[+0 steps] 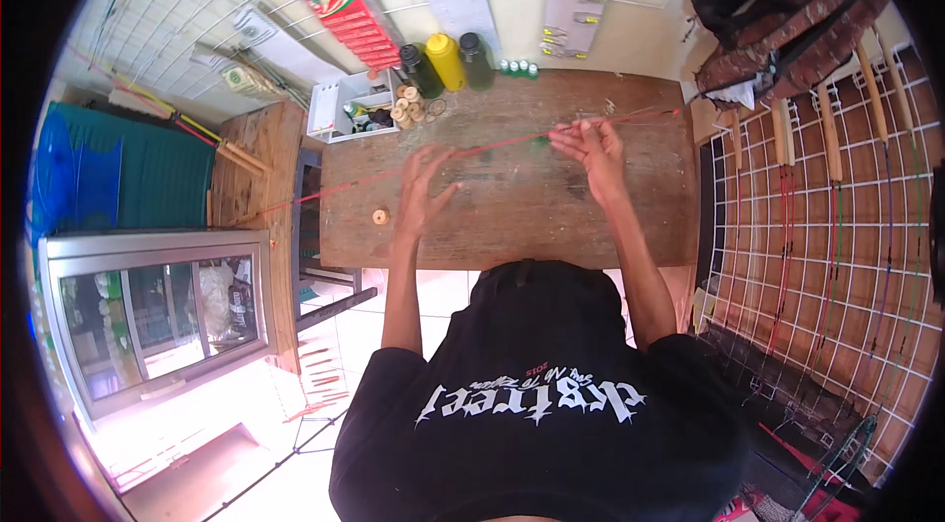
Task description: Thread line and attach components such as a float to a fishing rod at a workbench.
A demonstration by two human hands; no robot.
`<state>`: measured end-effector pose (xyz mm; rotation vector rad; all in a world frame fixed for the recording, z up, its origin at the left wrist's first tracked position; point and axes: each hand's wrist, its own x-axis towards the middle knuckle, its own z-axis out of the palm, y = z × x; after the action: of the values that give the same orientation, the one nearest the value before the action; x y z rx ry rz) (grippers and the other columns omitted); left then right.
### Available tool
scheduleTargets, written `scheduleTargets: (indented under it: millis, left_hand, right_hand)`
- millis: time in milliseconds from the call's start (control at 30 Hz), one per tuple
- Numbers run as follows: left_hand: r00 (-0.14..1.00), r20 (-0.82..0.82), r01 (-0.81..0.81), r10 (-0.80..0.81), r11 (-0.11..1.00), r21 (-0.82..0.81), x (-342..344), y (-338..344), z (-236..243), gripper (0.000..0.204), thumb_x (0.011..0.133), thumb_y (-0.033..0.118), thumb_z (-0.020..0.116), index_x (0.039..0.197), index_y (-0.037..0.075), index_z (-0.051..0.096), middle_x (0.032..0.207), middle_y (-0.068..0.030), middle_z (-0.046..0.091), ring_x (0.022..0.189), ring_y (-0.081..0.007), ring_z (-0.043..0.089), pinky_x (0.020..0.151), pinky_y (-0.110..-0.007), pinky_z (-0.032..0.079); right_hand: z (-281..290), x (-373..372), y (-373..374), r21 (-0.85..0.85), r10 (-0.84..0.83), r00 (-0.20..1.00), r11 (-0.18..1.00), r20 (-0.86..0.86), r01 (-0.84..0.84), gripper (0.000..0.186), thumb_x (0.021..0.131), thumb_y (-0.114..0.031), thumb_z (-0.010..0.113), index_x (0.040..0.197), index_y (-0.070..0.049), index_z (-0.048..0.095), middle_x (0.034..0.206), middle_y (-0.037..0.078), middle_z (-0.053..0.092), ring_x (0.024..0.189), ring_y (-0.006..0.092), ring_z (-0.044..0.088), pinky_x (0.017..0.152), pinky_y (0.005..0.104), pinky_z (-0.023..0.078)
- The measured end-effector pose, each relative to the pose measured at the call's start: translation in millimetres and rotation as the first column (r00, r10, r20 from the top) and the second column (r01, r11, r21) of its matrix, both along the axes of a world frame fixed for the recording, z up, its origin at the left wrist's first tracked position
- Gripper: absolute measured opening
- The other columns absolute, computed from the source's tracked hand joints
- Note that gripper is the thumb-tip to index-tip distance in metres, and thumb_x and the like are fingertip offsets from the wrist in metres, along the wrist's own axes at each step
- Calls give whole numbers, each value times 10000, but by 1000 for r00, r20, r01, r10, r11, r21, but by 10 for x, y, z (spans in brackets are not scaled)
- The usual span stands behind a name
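Note:
A thin red fishing rod [340, 189] stretches slantwise above the wooden table, its far tip rising toward the right. My right hand [594, 154] is closed in a pinch on the rod, past its middle. Just left of those fingertips shows a small green bit [539, 140], too blurred to name. My left hand [423, 192] is at the rod farther left, its fingers reaching over the shaft and its thumb held apart. Whether its fingers touch the rod cannot be made out. A small round wooden piece [380, 217] lies on the table beside my left wrist.
On the wooden table [502, 232], a white bin [330, 117] of small items and wooden spools [405, 113] stand back left. Behind are dark bottles, a yellow bottle [446, 62] and small vials [519, 68]. Rods with wooden handles [830, 133] hang on the right grid; a glass-fronted cabinet [157, 310] stands left.

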<state>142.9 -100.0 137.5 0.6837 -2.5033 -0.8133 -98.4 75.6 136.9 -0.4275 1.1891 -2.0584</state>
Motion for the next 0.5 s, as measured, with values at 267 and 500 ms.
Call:
scheduleTargets:
  millis: [267, 500]
  left_hand:
    - [848, -221, -524, 482, 826, -208, 971, -482, 35, 778, 687, 179, 805, 1371, 143, 435, 1473, -177, 255, 1379, -371, 201, 1123, -491, 194]
    - [714, -351, -687, 606, 702, -186, 1316, -847, -11, 790, 718, 151, 783, 1402, 134, 387, 1476, -188, 238, 1379, -373, 197, 1119, -466, 216]
  right_hand:
    - [1142, -150, -632, -118, -54, 971, 993, -233, 26, 204, 977, -163, 466, 990, 39, 489, 957, 219, 621, 867, 329, 674, 787, 401, 580]
    - [1877, -191, -1014, -232, -81, 930, 973, -359, -5, 222, 969, -163, 475, 999, 57, 493, 923, 229, 611, 860, 343, 673, 734, 424, 598]
